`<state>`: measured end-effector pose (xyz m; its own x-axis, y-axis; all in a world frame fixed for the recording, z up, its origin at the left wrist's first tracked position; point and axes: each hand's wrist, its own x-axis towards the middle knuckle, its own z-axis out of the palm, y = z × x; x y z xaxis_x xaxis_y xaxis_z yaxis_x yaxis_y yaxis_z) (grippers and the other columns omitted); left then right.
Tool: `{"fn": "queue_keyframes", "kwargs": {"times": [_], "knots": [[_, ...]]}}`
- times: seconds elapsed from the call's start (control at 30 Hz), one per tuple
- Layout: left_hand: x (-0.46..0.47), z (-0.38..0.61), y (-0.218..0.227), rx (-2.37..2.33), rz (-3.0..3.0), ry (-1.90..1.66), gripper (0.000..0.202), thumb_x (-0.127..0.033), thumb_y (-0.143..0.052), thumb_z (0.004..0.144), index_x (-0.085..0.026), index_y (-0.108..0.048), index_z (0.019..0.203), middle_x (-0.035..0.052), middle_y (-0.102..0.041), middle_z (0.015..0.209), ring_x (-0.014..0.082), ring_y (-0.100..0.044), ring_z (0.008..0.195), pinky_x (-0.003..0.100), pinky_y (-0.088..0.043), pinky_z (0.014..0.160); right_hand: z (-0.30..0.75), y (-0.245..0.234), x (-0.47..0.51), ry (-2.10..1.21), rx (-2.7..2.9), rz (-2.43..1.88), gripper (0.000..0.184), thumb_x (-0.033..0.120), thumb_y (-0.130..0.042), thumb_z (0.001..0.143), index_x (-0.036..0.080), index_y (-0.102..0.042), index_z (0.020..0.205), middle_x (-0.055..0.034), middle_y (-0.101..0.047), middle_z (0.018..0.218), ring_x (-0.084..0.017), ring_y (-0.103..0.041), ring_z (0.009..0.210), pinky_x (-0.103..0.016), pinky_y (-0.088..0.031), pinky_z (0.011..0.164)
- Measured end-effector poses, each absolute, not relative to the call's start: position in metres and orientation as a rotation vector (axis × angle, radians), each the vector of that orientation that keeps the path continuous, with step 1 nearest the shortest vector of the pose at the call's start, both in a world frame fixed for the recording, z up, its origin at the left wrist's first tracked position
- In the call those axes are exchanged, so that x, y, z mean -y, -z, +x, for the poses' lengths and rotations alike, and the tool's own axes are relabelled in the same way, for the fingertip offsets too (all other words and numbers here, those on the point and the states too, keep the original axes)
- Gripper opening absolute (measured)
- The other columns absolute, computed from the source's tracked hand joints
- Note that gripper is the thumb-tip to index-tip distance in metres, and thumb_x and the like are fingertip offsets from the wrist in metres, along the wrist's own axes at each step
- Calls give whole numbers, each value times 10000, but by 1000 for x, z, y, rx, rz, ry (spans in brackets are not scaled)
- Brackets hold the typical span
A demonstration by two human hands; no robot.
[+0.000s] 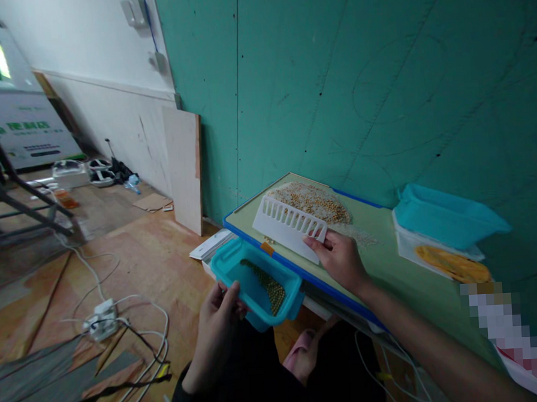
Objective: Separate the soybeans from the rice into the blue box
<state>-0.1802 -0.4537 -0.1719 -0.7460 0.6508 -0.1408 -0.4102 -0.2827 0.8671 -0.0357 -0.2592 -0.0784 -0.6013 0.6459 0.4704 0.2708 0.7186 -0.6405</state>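
Note:
My left hand grips the near left rim of a blue plastic tub, held tilted just under the table's front edge. Greenish beans lie in a band along its bottom. My right hand pinches the right end of a white slotted plastic piece, comb-like along its upper side. It stands on the green tabletop, in front of a spread pile of grain and yellowish beans. A few loose beans sit near the table edge by an orange patch.
At the table's right stand an empty-looking blue bin, a white tray and a yellow cloth-like item. A green wall rises behind. Cables and a power strip lie on the floor at left, near a leaning board.

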Motion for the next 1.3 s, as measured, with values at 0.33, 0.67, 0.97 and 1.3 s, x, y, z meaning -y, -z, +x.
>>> {"fn": "queue_keyframes", "kwargs": {"times": [0.33, 0.67, 0.97, 1.3], "knots": [[454, -180, 173, -1298, 333, -2070, 290, -400, -741, 750, -183, -560, 685, -41, -579, 507, 100, -531, 457, 192, -409, 463, -39, 82, 258, -719, 2209, -682, 268, 413, -594, 850, 164, -694, 842, -80, -737, 765, -225, -698, 719, -272, -518, 614], [454, -180, 171, -1312, 326, -2064, 294, -414, -747, 733, -186, -565, 691, -33, -585, 509, 104, -530, 454, 195, -400, 455, -39, 78, 267, -780, 2215, -669, 246, 391, -594, 861, 173, -705, 839, -74, -745, 799, -228, -709, 759, -293, -541, 675], [455, -174, 159, -1311, 242, -2064, 300, -413, -763, 704, -180, -574, 709, -37, -590, 539, 100, -547, 476, 186, -419, 469, -33, 85, 286, -608, 2239, -617, 220, 361, -571, 890, 193, -711, 870, -66, -751, 817, -200, -704, 704, -272, -530, 650], [455, -176, 167, -1305, 285, -2073, 289, -418, -746, 735, -183, -580, 716, -24, -603, 534, 100, -549, 478, 180, -418, 467, -32, 84, 286, -439, 2258, -592, 226, 361, -531, 920, 199, -685, 886, -66, -743, 810, -198, -705, 711, -260, -510, 635]]}}
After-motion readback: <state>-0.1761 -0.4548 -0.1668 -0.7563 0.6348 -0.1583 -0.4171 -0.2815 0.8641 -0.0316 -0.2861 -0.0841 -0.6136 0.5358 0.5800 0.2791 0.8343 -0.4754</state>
